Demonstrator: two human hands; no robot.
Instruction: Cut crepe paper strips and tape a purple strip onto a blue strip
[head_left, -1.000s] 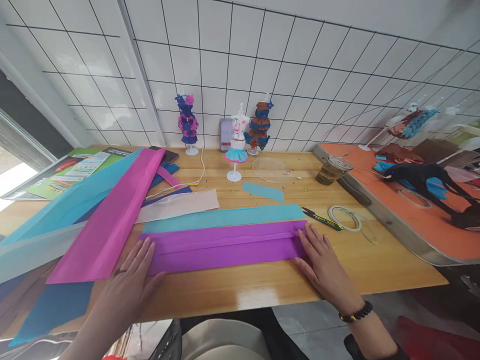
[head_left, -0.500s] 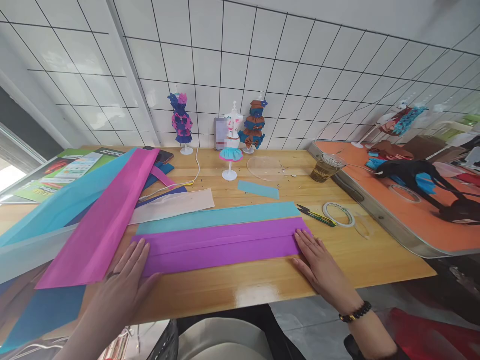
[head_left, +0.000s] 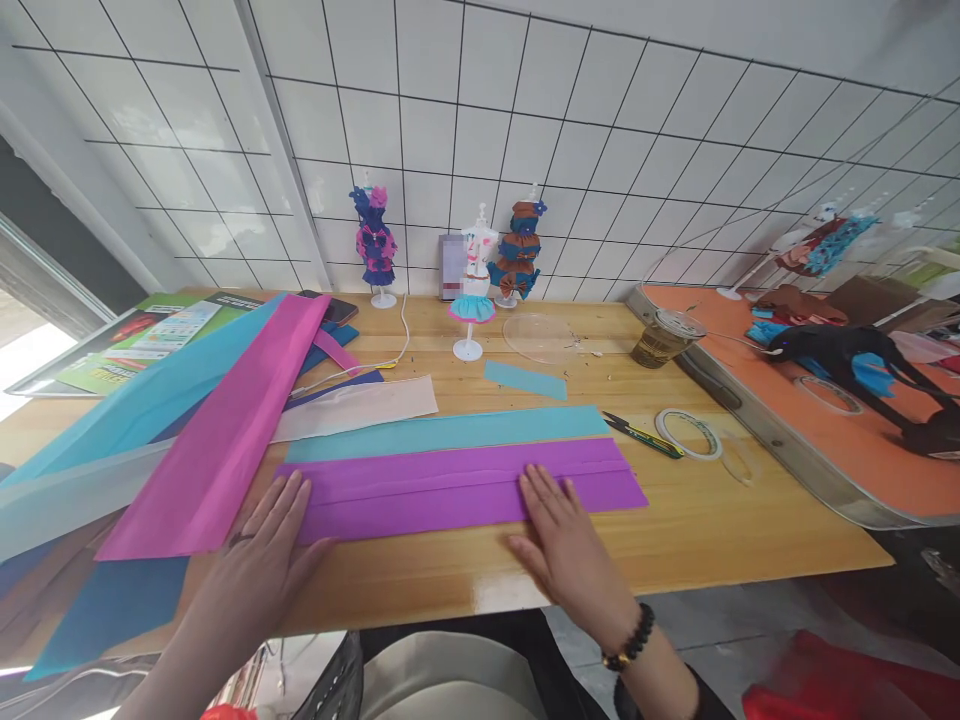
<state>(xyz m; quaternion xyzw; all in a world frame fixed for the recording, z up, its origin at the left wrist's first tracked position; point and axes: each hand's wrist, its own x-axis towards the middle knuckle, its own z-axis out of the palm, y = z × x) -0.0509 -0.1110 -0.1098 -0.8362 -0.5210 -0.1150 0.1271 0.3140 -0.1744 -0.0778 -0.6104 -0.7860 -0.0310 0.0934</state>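
Observation:
A long purple strip, crepe paper or thin cloth, lies flat along the front of the wooden table, with a crease or overlapping edge running lengthwise. My left hand rests flat on its left end, fingers stretched out. Toward the right part of the strip, my right hand presses down, open and palm-down, with the strip's right end showing beyond it. A light blue strip lies just behind the purple one. Thread snips and a roll of tape sit to the right.
Pink sheet and other coloured strips pile up at left. Behind stand a small dress form in a blue skirt and two dressed ones. A plastic cup stands near the orange-topped table.
My right hand has slid left along the purple strip from its right end. My left hand stays on the left end. The whole view has shifted slightly.

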